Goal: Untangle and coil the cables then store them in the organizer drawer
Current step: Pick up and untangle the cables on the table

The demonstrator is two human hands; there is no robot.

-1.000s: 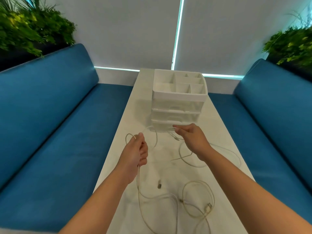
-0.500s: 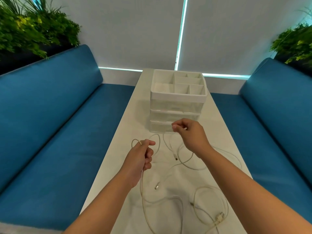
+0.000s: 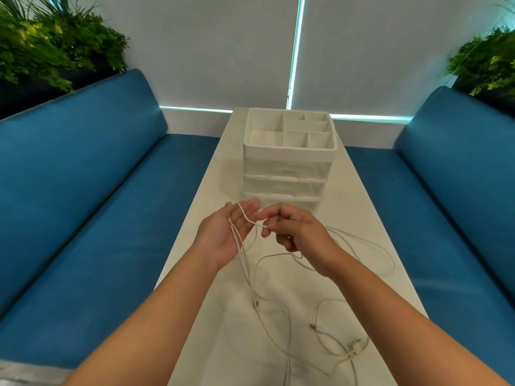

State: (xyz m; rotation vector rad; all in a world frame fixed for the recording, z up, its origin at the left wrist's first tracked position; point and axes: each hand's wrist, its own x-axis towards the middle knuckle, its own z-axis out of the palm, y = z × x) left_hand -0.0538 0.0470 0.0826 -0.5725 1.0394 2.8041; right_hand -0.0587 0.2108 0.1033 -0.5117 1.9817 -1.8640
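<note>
Your left hand [image 3: 227, 236] is held palm up above the white surface [image 3: 351, 207], its fingers [image 3: 250, 208] nearly straight, and strands of the white cable [image 3: 242, 252] lie across the palm and hang down from it. Your right hand [image 3: 292, 232] is just beside it, the fingers curled, and it pinches the same cable between thumb and forefinger close to the left fingertips. The rest of the cables [image 3: 334, 344] lie in loose loops on the near part of the surface, and one loop reaches close to the right edge. The organizer [image 3: 289, 151] stands farther back, in the middle of the narrow surface, with its drawers closed. Blue benches [image 3: 83, 218] run along both long edges, and there is open surface between your hands and the organizer.
</note>
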